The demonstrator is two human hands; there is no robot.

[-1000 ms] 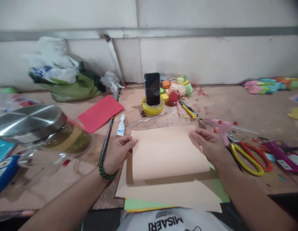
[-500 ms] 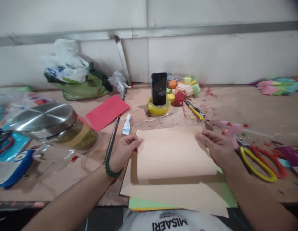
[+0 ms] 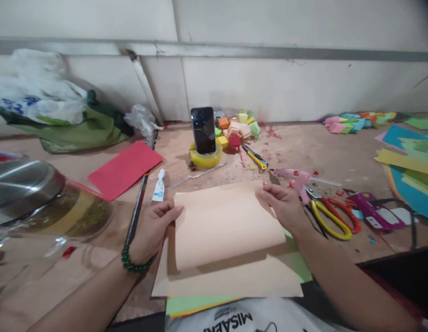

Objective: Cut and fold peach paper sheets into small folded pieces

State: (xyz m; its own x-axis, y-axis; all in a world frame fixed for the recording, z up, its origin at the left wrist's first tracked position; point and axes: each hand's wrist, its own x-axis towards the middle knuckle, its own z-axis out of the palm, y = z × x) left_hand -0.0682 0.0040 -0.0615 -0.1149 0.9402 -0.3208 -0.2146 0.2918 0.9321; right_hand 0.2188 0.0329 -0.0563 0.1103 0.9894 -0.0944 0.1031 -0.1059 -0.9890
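Note:
A peach foam sheet point(image 3: 224, 226) lies folded over on itself in front of me, on top of green and yellow sheets point(image 3: 189, 304). My left hand point(image 3: 153, 228) pinches the sheet's far left corner, fingers closed on the edge; a green bead bracelet is on that wrist. My right hand point(image 3: 284, 205) grips the far right corner the same way. Both hands hold the folded-over flap down against the lower layer.
A phone point(image 3: 202, 130) stands in a yellow tape roll. Coloured foam cubes point(image 3: 236, 127), a yellow cutter point(image 3: 257, 158), pink glue gun point(image 3: 296, 177), scissors point(image 3: 333, 219), red sheet point(image 3: 126, 168), glue tube point(image 3: 159, 186), a metal-lidded glass jar point(image 3: 34, 203) and coloured sheets point(image 3: 407, 161) lie around.
The camera has swung to the right, so more coloured sheets show at the right. Both hands stay on the folded peach sheet's far corners.

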